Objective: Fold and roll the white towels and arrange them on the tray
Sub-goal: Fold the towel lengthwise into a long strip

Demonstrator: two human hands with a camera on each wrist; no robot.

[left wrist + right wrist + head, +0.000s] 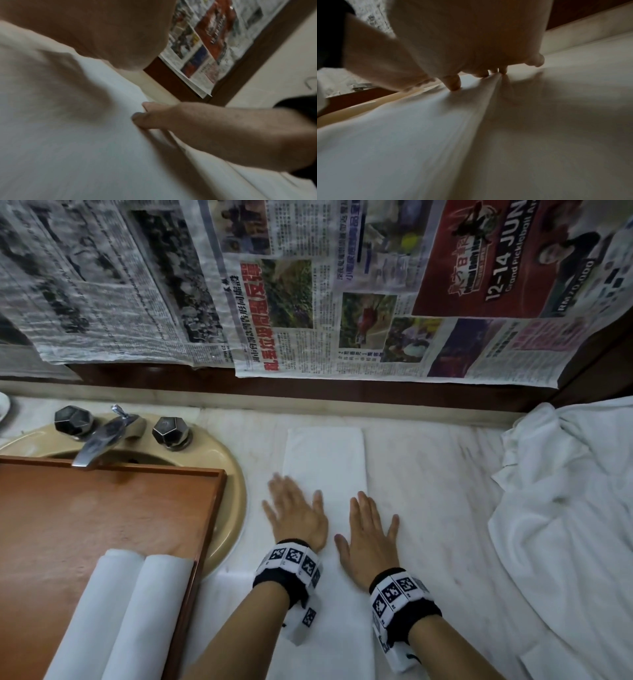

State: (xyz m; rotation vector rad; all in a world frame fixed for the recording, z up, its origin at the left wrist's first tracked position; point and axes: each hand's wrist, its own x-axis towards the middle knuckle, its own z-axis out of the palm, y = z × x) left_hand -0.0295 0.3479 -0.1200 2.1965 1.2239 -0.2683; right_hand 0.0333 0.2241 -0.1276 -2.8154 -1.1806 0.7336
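Both forearms enter from below. Folded towel [325, 460] lies lengthwise on the counter [428, 474], right of the tray [102, 508] holding two rolled towels [137, 611]. Left hand [296, 513] and right hand [368, 537] press flat on it, fingers spread.

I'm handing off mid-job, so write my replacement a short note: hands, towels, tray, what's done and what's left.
Left hand: flat and open, pressing the folded towel strip on the counter.
Right hand: flat and open on the strip's right edge, partly on the counter.
Done: two rolled towels lie side by side at the near right of the wooden tray, which sits over the sink.
Left: roll this strip, place it on the tray, then work through the loose towel pile on the right.
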